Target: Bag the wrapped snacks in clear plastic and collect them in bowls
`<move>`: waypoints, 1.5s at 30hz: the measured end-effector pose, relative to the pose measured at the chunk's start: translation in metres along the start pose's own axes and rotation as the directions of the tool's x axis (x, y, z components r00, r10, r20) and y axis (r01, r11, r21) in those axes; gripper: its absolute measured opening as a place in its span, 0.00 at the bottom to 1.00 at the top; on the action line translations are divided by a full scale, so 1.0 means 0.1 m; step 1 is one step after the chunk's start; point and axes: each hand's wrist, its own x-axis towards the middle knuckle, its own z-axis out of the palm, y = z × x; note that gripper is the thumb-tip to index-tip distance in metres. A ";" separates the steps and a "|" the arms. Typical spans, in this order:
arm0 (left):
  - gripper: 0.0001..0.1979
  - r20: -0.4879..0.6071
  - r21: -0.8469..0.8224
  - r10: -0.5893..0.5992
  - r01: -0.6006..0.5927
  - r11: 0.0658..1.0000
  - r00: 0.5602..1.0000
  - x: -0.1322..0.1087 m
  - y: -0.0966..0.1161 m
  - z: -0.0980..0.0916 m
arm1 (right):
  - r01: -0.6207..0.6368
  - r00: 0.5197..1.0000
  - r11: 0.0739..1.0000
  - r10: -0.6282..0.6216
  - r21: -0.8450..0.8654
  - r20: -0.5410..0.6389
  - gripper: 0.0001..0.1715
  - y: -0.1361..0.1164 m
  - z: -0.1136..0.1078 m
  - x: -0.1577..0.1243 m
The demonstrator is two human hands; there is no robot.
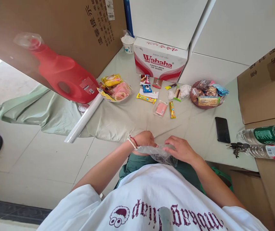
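A clear plastic bag (160,154) lies crumpled over my lap, stretched between both hands. My left hand (145,140), with a bead bracelet and red string at the wrist, pinches the bag's left edge. My right hand (180,149) grips its right side with curled fingers. Just beyond my hands the pale green cloth (132,118) carries loose snack packets: a pink one (160,108), a yellow bar (172,109) and a long yellow packet (146,98).
A white bowl of snacks (114,89) and a brown basket of snacks (208,93) sit on the cloth. A red detergent jug (62,75), a roll of clear film (84,118), a Wahaha box (160,61), a phone (222,129), keys (237,148) and two water bottles (267,141) surround them.
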 end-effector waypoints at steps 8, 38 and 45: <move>0.17 0.036 -0.045 0.018 -0.017 0.999 0.999 -0.08 0.01 -0.05 | -0.067 0.986 0.998 0.063 -0.022 -0.158 0.16 0.15 0.20 -0.12; 0.15 -0.781 0.316 0.339 -0.137 0.939 0.525 0.14 -0.19 -0.41 | 0.202 0.942 0.884 -0.293 -0.421 -0.163 0.31 0.32 0.77 0.16; 0.12 0.102 0.623 0.602 -0.523 0.582 0.792 0.01 -0.19 -0.29 | 0.204 0.954 0.903 -0.270 -0.378 -0.131 0.29 0.29 0.73 0.07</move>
